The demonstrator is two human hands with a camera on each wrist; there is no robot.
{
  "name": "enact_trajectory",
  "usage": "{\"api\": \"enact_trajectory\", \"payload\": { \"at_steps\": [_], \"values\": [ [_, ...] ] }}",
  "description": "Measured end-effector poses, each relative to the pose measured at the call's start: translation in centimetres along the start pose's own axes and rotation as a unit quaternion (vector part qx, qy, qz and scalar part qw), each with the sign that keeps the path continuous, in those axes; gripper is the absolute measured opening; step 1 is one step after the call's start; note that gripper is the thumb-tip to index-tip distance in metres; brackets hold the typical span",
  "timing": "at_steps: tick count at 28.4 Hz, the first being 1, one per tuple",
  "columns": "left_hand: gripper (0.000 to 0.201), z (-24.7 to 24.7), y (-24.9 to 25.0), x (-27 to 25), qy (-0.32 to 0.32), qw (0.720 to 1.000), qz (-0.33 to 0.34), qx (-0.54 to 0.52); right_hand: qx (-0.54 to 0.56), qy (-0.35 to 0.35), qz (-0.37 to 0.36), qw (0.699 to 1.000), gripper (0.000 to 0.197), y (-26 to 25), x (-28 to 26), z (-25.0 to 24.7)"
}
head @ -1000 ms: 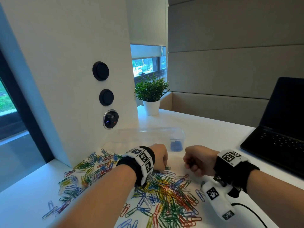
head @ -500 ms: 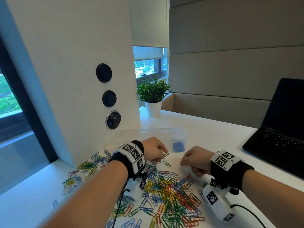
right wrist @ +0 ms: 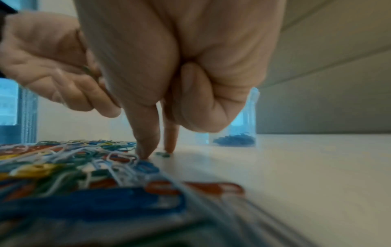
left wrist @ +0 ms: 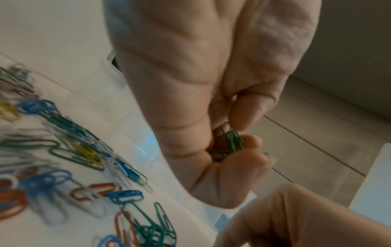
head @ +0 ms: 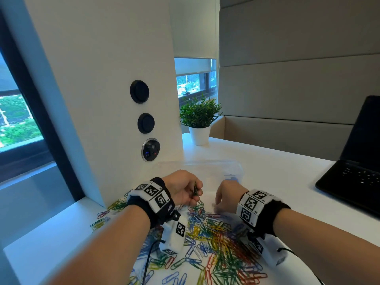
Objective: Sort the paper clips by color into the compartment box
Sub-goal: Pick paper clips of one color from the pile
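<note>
A heap of mixed-colour paper clips [head: 216, 233] lies on the white table in front of me. Behind it stands the clear compartment box [head: 205, 167], with blue clips [right wrist: 233, 142] in its right end compartment. My left hand [head: 196, 192] hovers above the heap's far edge, its curled fingers holding a few green clips [left wrist: 231, 140]. My right hand [right wrist: 157, 153] points down beside it. Its thumb and forefinger pinch a single green clip [right wrist: 162, 154] that lies on the table, while its other fingers are curled in.
An open black laptop [head: 353, 177] sits at the right. A potted plant [head: 198, 118] stands at the back. A white pillar with round sockets [head: 146, 122] rises directly left of the box. Loose clips reach toward the table's left edge [head: 61, 223].
The left hand has risen off the heap with green clips in its fingers. The right hand has dropped from a raised fist to the table, with thumb and forefinger extended.
</note>
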State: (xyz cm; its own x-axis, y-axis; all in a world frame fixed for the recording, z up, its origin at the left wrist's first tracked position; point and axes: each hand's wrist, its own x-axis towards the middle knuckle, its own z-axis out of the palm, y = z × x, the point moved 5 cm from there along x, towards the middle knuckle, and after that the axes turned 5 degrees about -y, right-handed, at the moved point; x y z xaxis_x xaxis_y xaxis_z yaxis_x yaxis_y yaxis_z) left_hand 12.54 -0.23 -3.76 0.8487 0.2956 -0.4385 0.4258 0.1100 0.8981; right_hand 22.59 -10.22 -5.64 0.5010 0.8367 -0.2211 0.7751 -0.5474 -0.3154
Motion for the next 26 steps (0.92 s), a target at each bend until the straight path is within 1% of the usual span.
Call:
{"api": "enact_trajectory", "payload": {
  "at_steps": [2, 4, 6, 8, 9, 10, 11, 12, 13, 14, 15, 16, 17, 18, 19, 21, 22, 23, 24, 25, 26],
  "values": [
    [0.02, -0.4, -0.2, -0.8, 0.001, 1.0, -0.014, -0.004, -0.031, 0.0, -0.011, 0.999, 0.017, -0.4, 0.5, 0.2],
    [0.018, -0.8, -0.4, -1.3, 0.013, 1.0, -0.02, -0.004, -0.064, -0.02, -0.007, 0.998, 0.015, -0.7, 0.6, 0.6],
    [0.017, -1.2, -0.7, -1.7, 0.03, 0.999, -0.017, -0.009, -0.081, -0.043, 0.012, 0.996, 0.028, -0.4, 0.2, 0.8],
    [0.017, -1.6, -1.0, -2.0, 0.04, 0.999, -0.01, -0.021, -0.067, -0.067, 0.027, 0.995, 0.039, 0.2, -0.7, 0.6],
    [0.018, -1.7, -1.1, -2.2, 0.04, 0.999, -0.007, -0.027, -0.043, -0.077, 0.031, 0.996, 0.04, 0.5, -1.3, 0.4],
    [0.02, -1.7, -1.2, -2.5, 0.037, 0.999, -0.007, -0.033, 0.009, -0.086, 0.037, 0.996, 0.037, 0.8, -1.8, 0.2],
    [0.023, -1.8, -1.2, -2.7, 0.033, 0.999, -0.009, -0.04, 0.107, -0.094, 0.047, 0.989, 0.031, 1.0, -2.3, 0.0],
    [0.025, -1.8, -1.3, -2.9, 0.03, 0.998, -0.011, -0.049, 0.246, -0.095, 0.061, 0.963, 0.027, 1.3, -2.8, -0.1],
    [0.026, -1.8, -1.4, -3.2, 0.027, 0.998, -0.013, -0.057, 0.387, -0.089, 0.075, 0.915, 0.026, 1.5, -3.3, -0.2],
    [0.026, -1.8, -1.5, -3.4, 0.025, 0.998, -0.014, -0.062, 0.505, -0.086, 0.084, 0.854, 0.025, 1.5, -3.8, -0.2],
    [0.027, -1.8, -1.6, -3.6, 0.025, 0.998, -0.013, -0.063, 0.59, -0.092, 0.084, 0.798, 0.023, 1.3, -4.3, -0.3],
    [0.027, -1.7, -1.6, -3.9, 0.027, 0.998, -0.012, -0.062, 0.65, -0.101, 0.075, 0.749, 0.018, 0.9, -4.9, -0.4],
    [0.026, -1.7, -1.7, -4.1, 0.029, 0.998, -0.01, -0.058, 0.695, -0.11, 0.064, 0.708, 0.013, 0.5, -5.4, -0.6],
    [0.025, -1.6, -1.8, -4.4, 0.032, 0.998, -0.008, -0.054, 0.729, -0.115, 0.052, 0.673, 0.008, 0.2, -5.8, -0.8],
    [0.024, -1.5, -1.8, -4.6, 0.036, 0.998, -0.004, -0.052, 0.753, -0.118, 0.041, 0.646, 0.006, -0.1, -6.1, -0.9],
    [0.018, -1.4, -2.0, -5.3, 0.046, 0.998, 0.002, -0.047, 0.78, -0.126, 0.037, 0.612, 0.009, -0.7, -6.6, -1.0],
    [0.013, -1.4, -2.1, -5.6, 0.051, 0.998, 0.004, -0.041, 0.781, -0.129, 0.041, 0.61, 0.009, -1.0, -6.7, -0.8],
    [0.009, -1.5, -2.1, -6.0, 0.056, 0.998, 0.008, -0.026, 0.77, -0.134, 0.048, 0.622, 0.009, -1.3, -6.9, -0.6],
    [0.004, -1.7, -2.2, -6.4, 0.06, 0.998, 0.013, -0.001, 0.745, -0.137, 0.059, 0.651, 0.01, -1.5, -7.2, -0.4],
    [0.001, -1.9, -2.3, -6.7, 0.063, 0.997, 0.022, 0.046, 0.699, -0.136, 0.072, 0.699, 0.011, -1.6, -7.5, -0.2],
    [0.004, -2.1, -2.3, -7.1, 0.066, 0.99, 0.035, 0.118, 0.632, -0.127, 0.086, 0.759, 0.012, -1.4, -7.8, 0.1]
  ]
}}
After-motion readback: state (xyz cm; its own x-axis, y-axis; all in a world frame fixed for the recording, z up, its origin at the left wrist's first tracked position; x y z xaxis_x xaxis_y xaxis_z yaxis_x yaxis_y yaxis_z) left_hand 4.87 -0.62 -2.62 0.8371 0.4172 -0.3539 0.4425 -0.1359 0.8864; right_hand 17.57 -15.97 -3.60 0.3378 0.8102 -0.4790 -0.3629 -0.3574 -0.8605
